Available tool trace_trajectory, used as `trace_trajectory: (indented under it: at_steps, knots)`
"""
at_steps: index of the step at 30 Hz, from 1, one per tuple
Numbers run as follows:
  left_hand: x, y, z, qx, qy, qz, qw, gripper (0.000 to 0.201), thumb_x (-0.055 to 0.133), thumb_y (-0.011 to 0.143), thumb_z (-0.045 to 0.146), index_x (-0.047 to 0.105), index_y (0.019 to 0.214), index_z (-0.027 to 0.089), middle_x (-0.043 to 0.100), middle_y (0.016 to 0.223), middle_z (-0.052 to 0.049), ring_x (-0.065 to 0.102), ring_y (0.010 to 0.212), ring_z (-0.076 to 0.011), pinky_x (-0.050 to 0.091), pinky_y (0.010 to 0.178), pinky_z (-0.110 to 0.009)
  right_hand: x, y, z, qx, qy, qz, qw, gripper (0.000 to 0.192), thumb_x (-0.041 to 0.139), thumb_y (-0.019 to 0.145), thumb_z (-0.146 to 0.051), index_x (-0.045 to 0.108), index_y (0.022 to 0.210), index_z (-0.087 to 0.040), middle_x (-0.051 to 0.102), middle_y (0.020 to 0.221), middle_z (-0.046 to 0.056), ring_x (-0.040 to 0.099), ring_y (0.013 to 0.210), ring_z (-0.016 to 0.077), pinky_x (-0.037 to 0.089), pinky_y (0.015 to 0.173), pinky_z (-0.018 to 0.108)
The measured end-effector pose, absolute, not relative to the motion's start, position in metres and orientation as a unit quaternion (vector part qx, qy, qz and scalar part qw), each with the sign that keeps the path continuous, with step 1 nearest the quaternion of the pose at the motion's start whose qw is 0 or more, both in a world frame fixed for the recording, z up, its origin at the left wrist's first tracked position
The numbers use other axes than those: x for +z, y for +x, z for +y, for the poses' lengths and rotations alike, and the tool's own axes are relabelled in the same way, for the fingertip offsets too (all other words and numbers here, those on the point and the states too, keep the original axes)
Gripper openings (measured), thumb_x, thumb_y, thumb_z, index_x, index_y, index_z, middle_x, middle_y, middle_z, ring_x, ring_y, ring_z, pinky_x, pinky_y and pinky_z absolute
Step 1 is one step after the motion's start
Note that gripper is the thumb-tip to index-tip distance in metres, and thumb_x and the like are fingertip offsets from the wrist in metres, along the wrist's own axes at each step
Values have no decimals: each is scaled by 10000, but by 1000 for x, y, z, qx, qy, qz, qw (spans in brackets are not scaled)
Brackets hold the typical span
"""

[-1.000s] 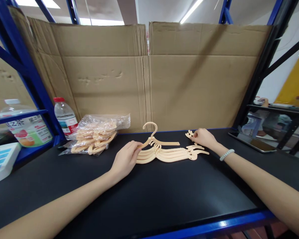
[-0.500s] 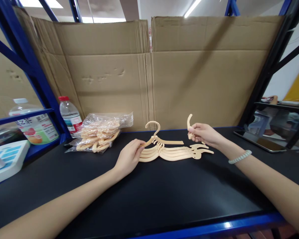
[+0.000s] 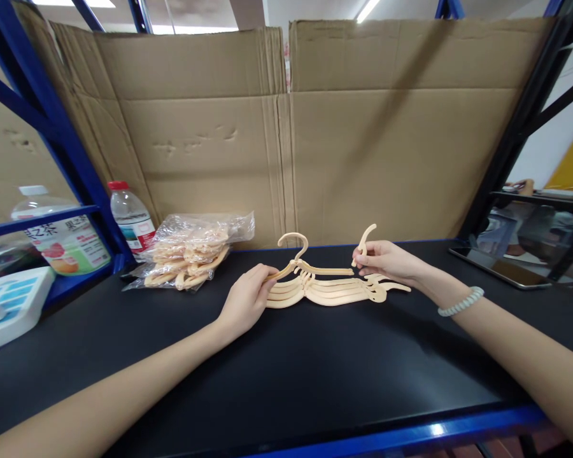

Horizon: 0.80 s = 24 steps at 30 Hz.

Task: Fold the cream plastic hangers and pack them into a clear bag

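A beige hanger point(image 3: 325, 270) with its hook upward is pinched at its left arm by my left hand point(image 3: 246, 294), which is closed. Between the fingertips of my right hand point(image 3: 386, 259), also closed, is a small curved beige piece point(image 3: 367, 236). This piece stands just beyond the right end of the hanger's arm; I cannot tell whether they touch. Beneath the held hanger, several similar hangers point(image 3: 337, 294) lie fanned together on the black table. More curved beige parts point(image 3: 378, 291) lie at their right end, partly hidden behind my right hand.
A clear plastic bag point(image 3: 191, 251) of beige parts lies at the back left, beside a red-capped bottle point(image 3: 132, 219). A larger jug point(image 3: 69, 238) and a white-and-blue item point(image 3: 14, 302) stand far left. A phone or tablet point(image 3: 499, 268) lies back right. Cardboard point(image 3: 401, 140) walls the rear.
My right hand has moved a little left and down, bringing the curved piece closer to the hanger's right end and tilting it. My left hand keeps its hold on the hanger.
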State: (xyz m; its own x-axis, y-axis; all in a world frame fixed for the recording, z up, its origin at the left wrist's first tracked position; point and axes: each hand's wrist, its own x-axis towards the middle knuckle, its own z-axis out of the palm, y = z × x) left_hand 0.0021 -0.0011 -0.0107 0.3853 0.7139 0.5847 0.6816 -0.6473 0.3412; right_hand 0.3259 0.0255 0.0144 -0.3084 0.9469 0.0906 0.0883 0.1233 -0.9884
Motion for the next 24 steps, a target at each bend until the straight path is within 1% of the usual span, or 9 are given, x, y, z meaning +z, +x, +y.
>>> trace_trajectory:
  at_steps: [3, 5, 8, 12, 19, 24]
  knots:
    - [-11, 2, -1, 363, 833, 416, 23, 164, 393, 931, 220, 550, 969, 193, 609, 902, -37, 571, 818, -182, 435, 734, -306, 16, 324, 22, 587, -380, -607, 377, 229, 732, 747, -323, 580, 779, -156, 636, 828, 25, 639, 816, 135, 550, 797, 291]
    - [-11, 2, -1, 363, 834, 415, 25, 167, 392, 932, 220, 550, 979, 192, 609, 907, -36, 570, 820, -181, 432, 738, -305, 18, 323, 19, 616, -386, -583, 362, 244, 744, 742, -316, 569, 798, -156, 642, 849, 35, 660, 848, 164, 548, 815, 308]
    - [-11, 3, -1, 362, 834, 415, 28, 169, 393, 933, 219, 551, 984, 193, 609, 913, -36, 568, 821, -180, 430, 739, -304, 20, 320, 16, 626, -408, -566, 349, 231, 738, 751, -289, 555, 785, -152, 659, 803, 58, 684, 805, 183, 559, 771, 295]
    - [-10, 3, -2, 360, 834, 417, 27, 171, 389, 933, 212, 553, 974, 191, 605, 904, -35, 567, 821, -178, 427, 733, -301, 22, 316, 14, 622, -424, -562, 342, 194, 709, 777, -226, 530, 739, -161, 681, 759, 76, 683, 706, 156, 572, 687, 257]
    - [-11, 2, -2, 357, 840, 409, 20, 175, 385, 935, 203, 550, 993, 191, 601, 913, -33, 567, 826, -174, 426, 737, -296, 23, 311, 12, 611, -444, -554, 351, 205, 658, 817, -159, 507, 678, -163, 657, 662, 38, 691, 640, 131, 574, 613, 195]
    - [-11, 3, -2, 353, 841, 409, 19, 174, 386, 936, 199, 552, 987, 191, 599, 911, -31, 564, 823, -172, 423, 731, -292, 19, 307, 13, 577, -465, -557, 375, 215, 642, 818, -122, 501, 662, -167, 628, 626, 16, 688, 606, 126, 585, 606, 196]
